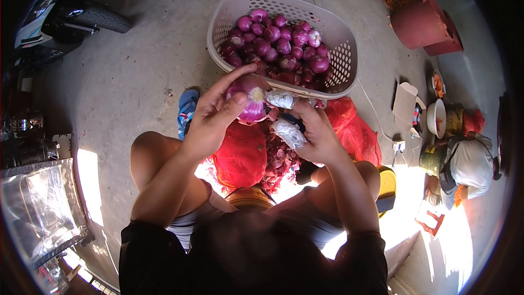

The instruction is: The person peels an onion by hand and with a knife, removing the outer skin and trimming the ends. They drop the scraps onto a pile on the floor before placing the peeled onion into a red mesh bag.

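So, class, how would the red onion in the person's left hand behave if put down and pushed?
The onion looks round, so it would probably roll when pushed. Its surface seems smooth and glossy, so it may be slippery; the left hand curls closely round it. It looks solid, so it is likely stiff and fairly heavy for its size.

floor (136, 65): bare concrete
far: basket (345, 54), red pots (420, 22)
left: sandal (187, 106), tyre (101, 19)
right: red bag (357, 131), bowl (436, 118), box (405, 101)
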{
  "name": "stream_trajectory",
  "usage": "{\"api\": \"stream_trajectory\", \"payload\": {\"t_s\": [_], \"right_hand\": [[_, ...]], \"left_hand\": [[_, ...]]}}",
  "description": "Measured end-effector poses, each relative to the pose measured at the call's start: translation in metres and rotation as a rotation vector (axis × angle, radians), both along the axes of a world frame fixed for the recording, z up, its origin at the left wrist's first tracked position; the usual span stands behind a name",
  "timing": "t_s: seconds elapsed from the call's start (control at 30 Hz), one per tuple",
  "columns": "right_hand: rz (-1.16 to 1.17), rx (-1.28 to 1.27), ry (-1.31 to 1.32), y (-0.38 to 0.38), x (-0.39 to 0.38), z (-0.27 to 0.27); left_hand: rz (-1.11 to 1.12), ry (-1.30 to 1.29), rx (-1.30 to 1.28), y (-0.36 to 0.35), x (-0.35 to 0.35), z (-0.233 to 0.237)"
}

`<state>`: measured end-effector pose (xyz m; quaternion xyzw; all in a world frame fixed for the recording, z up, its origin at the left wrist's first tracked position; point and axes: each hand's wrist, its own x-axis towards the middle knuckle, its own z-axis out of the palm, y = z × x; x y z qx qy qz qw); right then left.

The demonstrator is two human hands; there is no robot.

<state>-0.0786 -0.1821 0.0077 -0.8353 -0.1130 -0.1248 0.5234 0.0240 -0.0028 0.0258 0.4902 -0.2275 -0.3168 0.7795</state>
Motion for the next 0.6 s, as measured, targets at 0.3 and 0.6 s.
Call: {"api": "stream_trajectory", "payload": {"t_s": [0.3, 0.6], "right_hand": [[-0.012, -0.027, -0.009, 0.001, 0.001, -0.003], [-0.197, 0.094, -0.097, 0.005, 0.010, 0.001]], "left_hand": [[-0.004, 0.032, 0.021, 0.001, 0.000, -0.002], [-0.045, 0.033, -0.017, 0.001, -0.002, 0.002]]}}
